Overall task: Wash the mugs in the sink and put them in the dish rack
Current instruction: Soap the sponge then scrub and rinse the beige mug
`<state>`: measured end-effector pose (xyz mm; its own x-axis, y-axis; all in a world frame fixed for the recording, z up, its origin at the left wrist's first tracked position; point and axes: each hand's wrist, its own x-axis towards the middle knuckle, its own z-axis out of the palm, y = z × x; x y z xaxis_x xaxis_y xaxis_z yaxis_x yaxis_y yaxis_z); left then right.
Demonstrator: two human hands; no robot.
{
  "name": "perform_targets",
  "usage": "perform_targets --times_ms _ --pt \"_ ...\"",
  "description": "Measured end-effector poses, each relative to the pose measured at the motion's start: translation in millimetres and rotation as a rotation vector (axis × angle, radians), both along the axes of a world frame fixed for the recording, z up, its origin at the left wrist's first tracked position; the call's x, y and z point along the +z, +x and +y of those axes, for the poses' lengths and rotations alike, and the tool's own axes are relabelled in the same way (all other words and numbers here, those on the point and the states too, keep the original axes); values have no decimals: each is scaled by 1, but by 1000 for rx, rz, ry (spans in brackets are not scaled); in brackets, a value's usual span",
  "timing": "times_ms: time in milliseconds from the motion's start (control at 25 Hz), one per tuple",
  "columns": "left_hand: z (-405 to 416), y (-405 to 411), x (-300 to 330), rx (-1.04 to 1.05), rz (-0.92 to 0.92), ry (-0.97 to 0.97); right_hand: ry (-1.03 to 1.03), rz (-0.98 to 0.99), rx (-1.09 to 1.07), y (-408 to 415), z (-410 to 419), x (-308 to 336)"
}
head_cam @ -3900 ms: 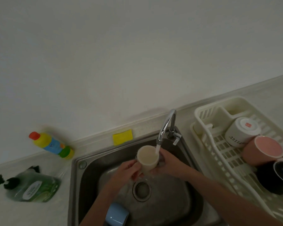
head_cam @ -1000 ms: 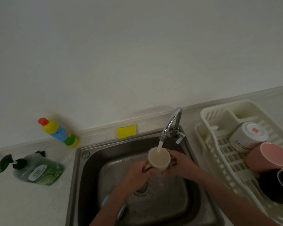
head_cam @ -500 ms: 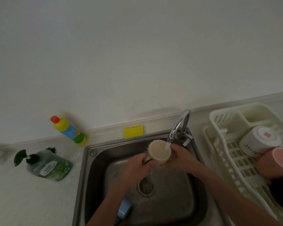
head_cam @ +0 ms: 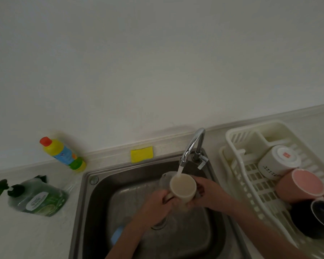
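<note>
Head view. I see a cream mug (head_cam: pixel 182 187) held over the steel sink (head_cam: pixel 101 186), mouth tilted up toward the camera, directly under the faucet (head_cam: pixel 194 144); the water stream (head_cam: pixel 179 170) strikes its rim. My left hand (head_cam: pixel 157 204) grips the mug's handle side, its fingers (head_cam: pixel 166 198) curled closed against the mug's lower left wall. My right hand (head_cam: pixel 208 193) wraps the mug's right wall and base, fingers bent round it. A light blue mug (head_cam: pixel 117 234) lies on the basin floor, partly hidden behind the left forearm. On the table to the right stands the white dish rack (head_cam: pixel 238 165), holding a white mug (head_cam: pixel 278 164), a pink mug (head_cam: pixel 301 186) and a dark mug (head_cam: pixel 316 219), each on its side and touching the next. Behind the sink lies a yellow sponge (head_cam: pixel 141 154); to the left, a yellow bottle (head_cam: pixel 63 154) and a green soap dispenser (head_cam: pixel 36 197).
</note>
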<state>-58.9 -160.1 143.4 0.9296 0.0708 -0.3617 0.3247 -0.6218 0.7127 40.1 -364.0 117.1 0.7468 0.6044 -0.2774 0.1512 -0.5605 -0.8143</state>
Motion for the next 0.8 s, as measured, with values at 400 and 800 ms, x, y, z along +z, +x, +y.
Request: perform_targets --times_ms 400,800 --pt "36 -7 -5 42 -14 52 111 44 -82 -16 41 -13" --pt "8 29 13 -15 -74 113 81 -47 -106 14 11 -6"
